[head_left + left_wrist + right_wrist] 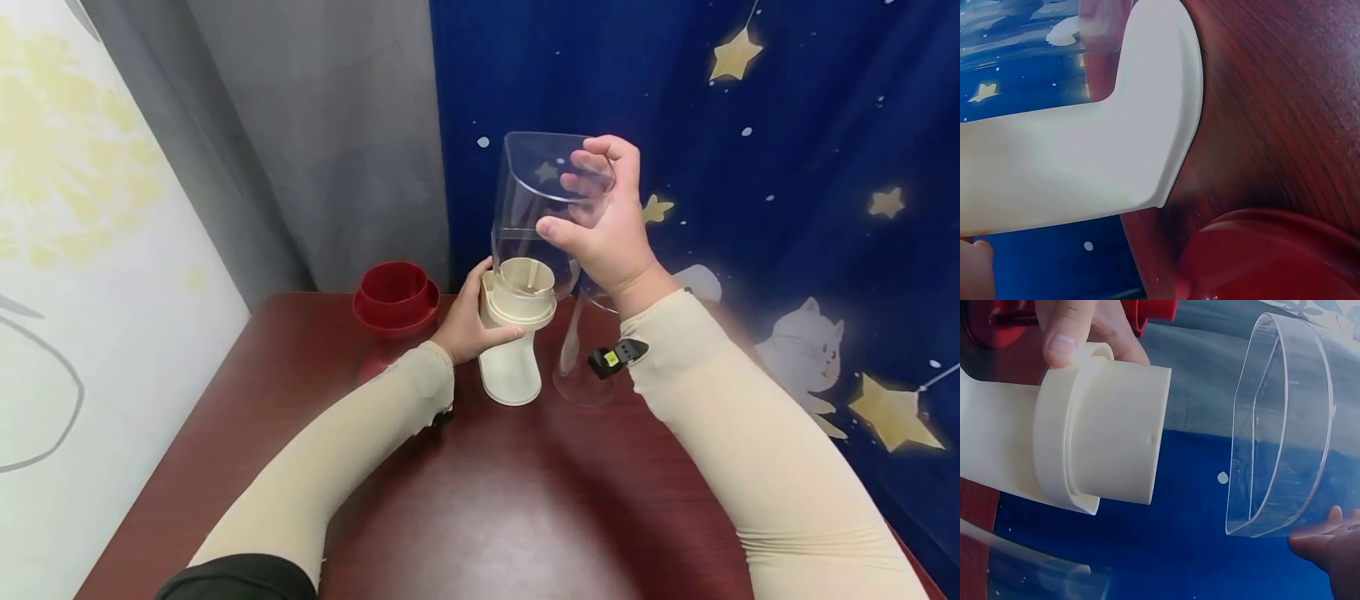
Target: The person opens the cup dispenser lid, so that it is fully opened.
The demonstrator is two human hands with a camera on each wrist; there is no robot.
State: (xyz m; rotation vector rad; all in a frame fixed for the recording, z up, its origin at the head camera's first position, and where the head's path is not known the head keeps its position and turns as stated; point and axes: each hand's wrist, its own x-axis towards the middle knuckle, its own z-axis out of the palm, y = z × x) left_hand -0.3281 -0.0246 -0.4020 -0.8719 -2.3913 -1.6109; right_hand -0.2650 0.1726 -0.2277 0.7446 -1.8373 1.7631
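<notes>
A cream plastic stand [510, 367] with a round collar and neck stands upright on the table. My left hand [472, 321] grips it around the collar, thumb in front; in the right wrist view the left thumb [1063, 347] presses the collar's edge. Above the stand, my right hand [615, 225] holds a clear plastic container [517, 183] near its upper end, fingers spread around its side. The container has one flat side and a rounded one. In the right wrist view a gap separates its lower rim from the cream neck [1122, 431].
A red stand [393, 300] of similar shape is to the left of the cream one. Another clear container [585, 387] stands on the table at the right. Grey and blue star-patterned curtains [517, 67] hang right behind the dark red table [465, 500].
</notes>
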